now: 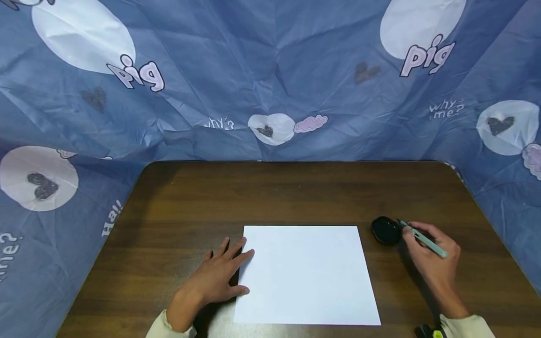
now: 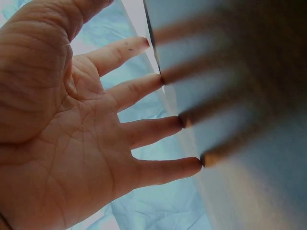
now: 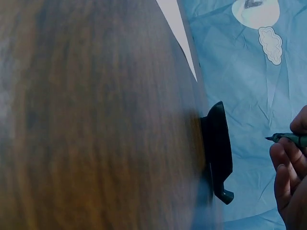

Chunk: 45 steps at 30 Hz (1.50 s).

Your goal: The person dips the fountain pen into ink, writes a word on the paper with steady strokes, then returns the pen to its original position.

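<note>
A blank white sheet of paper (image 1: 308, 277) lies on the wooden table. My left hand (image 1: 215, 274) rests at its left edge with the fingers spread, thumb and some fingertips on the paper. The left wrist view shows the palm (image 2: 72, 143) and straight fingers touching the surface. Between thumb and fingers, my right hand (image 1: 437, 256) pinches a slim pale green pen (image 1: 428, 243) with a dark pointed tip. That tip is beside a small round black dish (image 1: 386, 230), right of the paper. From the right wrist, the dish (image 3: 218, 148) looks shallow with a small projecting piece, and the pen (image 3: 288, 139) is raised above the table.
The brown table (image 1: 274, 192) has rounded far corners. Behind it and at both sides hangs a blue printed cloth (image 1: 253, 61). A black and yellow-green item (image 1: 430, 332) shows at the right wrist, by the sleeve (image 1: 467, 326).
</note>
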Motion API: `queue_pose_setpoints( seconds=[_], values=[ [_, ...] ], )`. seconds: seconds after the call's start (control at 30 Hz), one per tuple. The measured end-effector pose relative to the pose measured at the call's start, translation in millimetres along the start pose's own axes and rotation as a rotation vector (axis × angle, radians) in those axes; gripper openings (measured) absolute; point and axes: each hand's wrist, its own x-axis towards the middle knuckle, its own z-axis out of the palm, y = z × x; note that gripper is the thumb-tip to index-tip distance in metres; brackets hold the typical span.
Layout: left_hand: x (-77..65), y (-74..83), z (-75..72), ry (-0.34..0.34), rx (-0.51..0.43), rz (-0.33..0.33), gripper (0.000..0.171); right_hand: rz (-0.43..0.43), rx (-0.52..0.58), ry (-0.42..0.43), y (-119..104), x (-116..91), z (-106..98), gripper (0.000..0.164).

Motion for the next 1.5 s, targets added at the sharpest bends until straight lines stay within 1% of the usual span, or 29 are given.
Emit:
queue_pose_setpoints(
  seconds=[0.27, 0.43, 0.57, 0.67, 0.73, 0.97, 1.1, 1.17, 1.23, 1.4, 1.5],
  values=[
    [-1.9, -1.1, -0.1, 0.006, -0.005, 0.006, 0.081, -0.030, 0.018, -0.007, -0.3, 1.9, 3.4, 0.013],
    [-1.0, -1.5, -0.8, -0.002, 0.000, 0.004, 0.081, -0.039, 0.021, -0.021, -2.0, 1.7, 3.8, 0.013],
    [-0.9, -1.8, -0.9, -0.005, -0.003, 0.008, 0.081, -0.057, 0.045, 0.007, -1.2, 1.9, 4.1, 0.009],
    [-1.2, -1.4, -1.4, -0.009, -0.008, 0.010, 0.081, -0.068, 0.068, 0.038, -0.1, 2.0, 4.4, 0.008],
    [-1.2, -1.2, -1.7, -0.013, -0.006, 0.009, 0.081, -0.070, 0.084, 0.043, 0.0, 1.4, 4.2, 0.009],
    [-1.1, -1.8, -1.4, -0.016, -0.003, 0.008, 0.081, -0.081, 0.131, -0.006, -0.7, -1.0, 1.9, 0.012],
    [-0.8, -2.2, -1.1, -0.015, -0.005, 0.010, 0.081, -0.100, 0.159, -0.010, -1.2, -1.0, 1.4, 0.011],
    [-0.8, -2.4, -0.7, -0.016, -0.005, 0.010, 0.081, -0.115, 0.163, -0.001, -1.6, -1.0, 1.7, 0.010],
    [-0.9, -2.3, -0.6, -0.016, -0.005, 0.009, 0.081, -0.116, 0.155, 0.009, -1.9, -1.1, 2.4, 0.013],
    [-0.8, -2.0, -0.6, -0.016, -0.001, 0.008, 0.081, -0.090, 0.115, 0.027, -1.6, -1.4, 4.1, 0.020],
    [-0.5, -2.0, -0.5, -0.019, 0.001, 0.006, 0.081, -0.085, 0.114, 0.022, -1.0, -1.8, 4.0, 0.018]
  ],
)
